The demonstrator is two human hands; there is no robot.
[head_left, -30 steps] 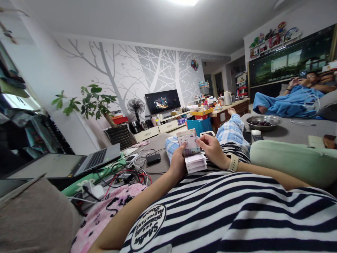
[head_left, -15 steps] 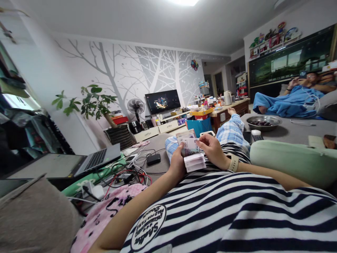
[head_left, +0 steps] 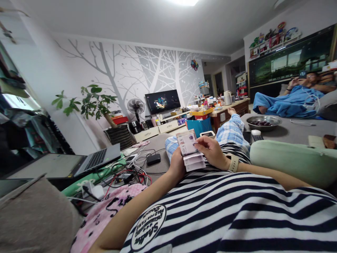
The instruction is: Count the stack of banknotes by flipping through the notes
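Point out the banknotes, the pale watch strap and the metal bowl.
Banknotes [head_left: 186,144], head view: printed face of the uppermost note.
Pale watch strap [head_left: 233,163], head view: middle of the visible band.
Metal bowl [head_left: 264,129], head view: outer wall, near side.

Paper banknotes [head_left: 186,146]; glossy metal bowl [head_left: 264,128]; green pillow [head_left: 286,160], seemingly matt cloth.

A broad grey couch [head_left: 292,135] filled the foreground. On its right side sat a shallow metal bowl [head_left: 263,129], with a white cable [head_left: 311,124] lying beside it and a pale green cushion [head_left: 284,161] nearer. On its left lay a small black box [head_left: 153,159] near tangled cables [head_left: 135,168]. Farther off, a crowded wooden worktop [head_left: 240,104] carried a pale jug [head_left: 227,98].
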